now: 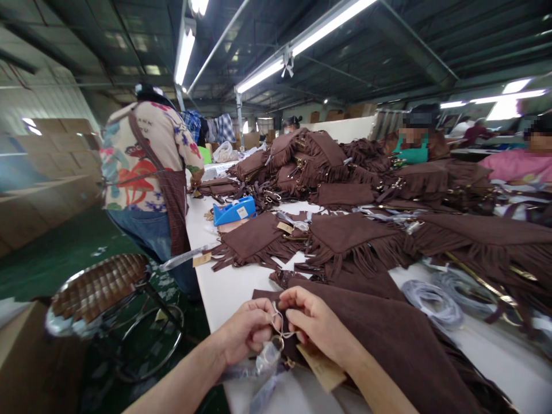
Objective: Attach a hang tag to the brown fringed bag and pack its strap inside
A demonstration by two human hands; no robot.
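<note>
L hand point(250, 326) & R hand point(311, 321) close tog., both pinching white string point(283, 332). Brown fringed bag point(379, 322) on tabletop point(228, 287), paper tag point(321, 367) nr R hand.

At bottom centre, the left hand point(251, 329) and right hand point(311, 319) are pinching a white string point(282, 332) at the left end of a brown fringed bag point(379, 325). Left of centre, a blue tape dispenser point(235, 211) is sitting on the tabletop point(222, 296); at left, a person point(140, 155) is standing near a stool point(106, 277).
</note>
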